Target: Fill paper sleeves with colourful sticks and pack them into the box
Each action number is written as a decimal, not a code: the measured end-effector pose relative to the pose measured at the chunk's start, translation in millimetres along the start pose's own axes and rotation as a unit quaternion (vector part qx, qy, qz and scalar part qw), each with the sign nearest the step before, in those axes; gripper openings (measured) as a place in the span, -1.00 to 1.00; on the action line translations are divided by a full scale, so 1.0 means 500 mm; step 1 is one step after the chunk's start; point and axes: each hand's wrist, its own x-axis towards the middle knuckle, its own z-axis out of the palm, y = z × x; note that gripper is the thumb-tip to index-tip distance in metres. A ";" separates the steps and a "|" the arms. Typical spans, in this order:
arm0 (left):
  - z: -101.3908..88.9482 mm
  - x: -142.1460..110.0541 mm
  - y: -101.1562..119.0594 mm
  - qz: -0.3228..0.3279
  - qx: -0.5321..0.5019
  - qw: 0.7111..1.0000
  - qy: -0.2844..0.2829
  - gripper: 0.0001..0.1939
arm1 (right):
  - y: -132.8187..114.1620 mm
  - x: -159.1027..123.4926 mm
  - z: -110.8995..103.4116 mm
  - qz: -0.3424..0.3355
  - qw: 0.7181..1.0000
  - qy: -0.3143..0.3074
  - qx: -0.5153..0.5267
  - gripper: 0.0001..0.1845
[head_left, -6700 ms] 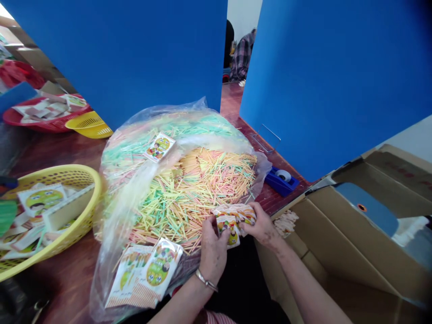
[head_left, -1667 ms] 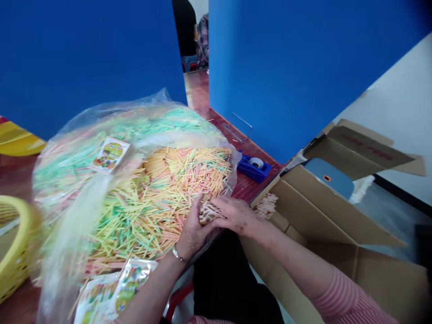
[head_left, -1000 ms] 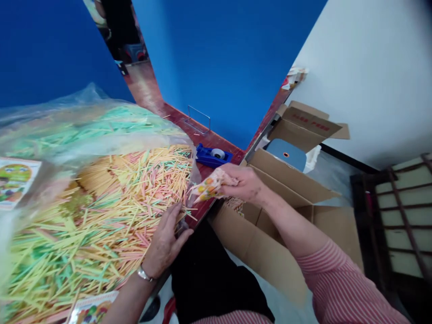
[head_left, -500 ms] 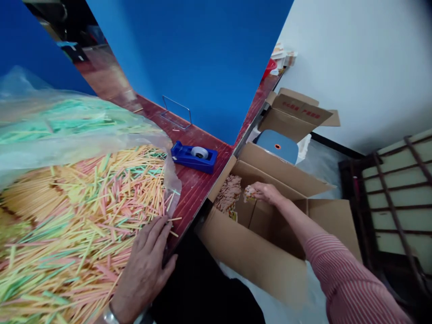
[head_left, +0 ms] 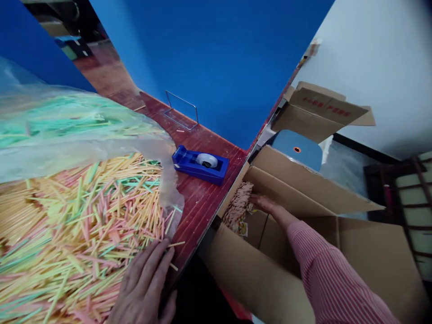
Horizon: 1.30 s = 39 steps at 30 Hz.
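My left hand [head_left: 145,283] lies with its fingers stretched out on a heap of thin pastel sticks [head_left: 101,234] in yellow, pink and green, close to the table edge. Inside an open cardboard box [head_left: 263,274], my right hand [head_left: 265,203] reaches down to a row of packed small packets [head_left: 239,204] with pinkish edges. A bit of a small printed packet [head_left: 250,209] shows under its fingertips; shadow hides most of the grip.
A blue tape dispenser [head_left: 202,165] and a bent wire stand [head_left: 182,110] are on the dark red table [head_left: 199,198]. Blue panels [head_left: 209,58] rise behind. Past the box's raised flap stands another open carton [head_left: 317,105], with a blue round-cornered object [head_left: 297,146] beside it.
My right hand has gone lower into the box, carrying the small packet left against the packed row. The view has shifted; my left hand stays on the sticks.
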 end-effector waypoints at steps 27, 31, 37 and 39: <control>0.023 0.003 -0.011 0.024 0.014 1.000 0.010 -0.34 | -0.001 -0.025 0.071 0.019 0.949 0.175 -0.262 -0.43; 0.025 -0.001 -0.013 0.020 0.007 1.000 0.007 -0.32 | 0.007 -0.092 0.099 0.220 0.947 0.182 -0.144 -0.46; 0.029 0.002 -0.013 0.027 0.002 1.000 0.011 -0.27 | 0.060 -0.100 0.152 0.319 0.930 0.157 -0.094 -0.65; 0.029 0.003 -0.013 0.031 0.007 0.999 0.009 -0.26 | 0.064 -0.060 0.160 0.331 0.928 0.149 -0.082 -0.71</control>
